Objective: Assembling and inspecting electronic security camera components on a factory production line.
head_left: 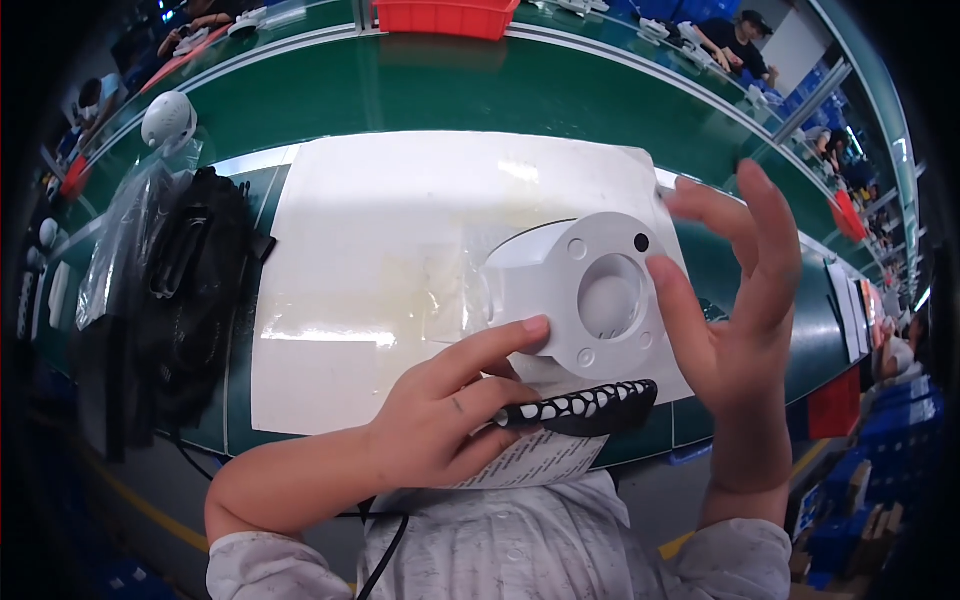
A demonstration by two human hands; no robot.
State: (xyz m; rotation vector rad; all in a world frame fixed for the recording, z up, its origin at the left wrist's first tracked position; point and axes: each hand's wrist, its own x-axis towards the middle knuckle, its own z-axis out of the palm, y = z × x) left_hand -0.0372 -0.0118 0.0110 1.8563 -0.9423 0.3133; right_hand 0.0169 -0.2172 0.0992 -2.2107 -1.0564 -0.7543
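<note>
A white plastic housing (540, 275) with a round opening lies on the pale work mat, its ring-shaped face up. One round black pad (642, 242) sits near the ring's upper right rim; several pale round recesses mark the rest of the ring. My left hand (440, 405) presses its index fingertip on the housing's lower edge. Its other fingers pinch a curled black sheet with white round spots (585, 403), whose white printed backing (545, 460) hangs below. My right hand (735, 290) is open, thumb and fingers spread, the thumb tip at the rim beside the black pad.
The pale mat (340, 220) lies on a green bench. At left are clear plastic bags (125, 250), a black bag-like bundle (200, 270) and a white rounded device (168, 118). A red bin (445, 15) stands at the back. Other people work beyond the rail.
</note>
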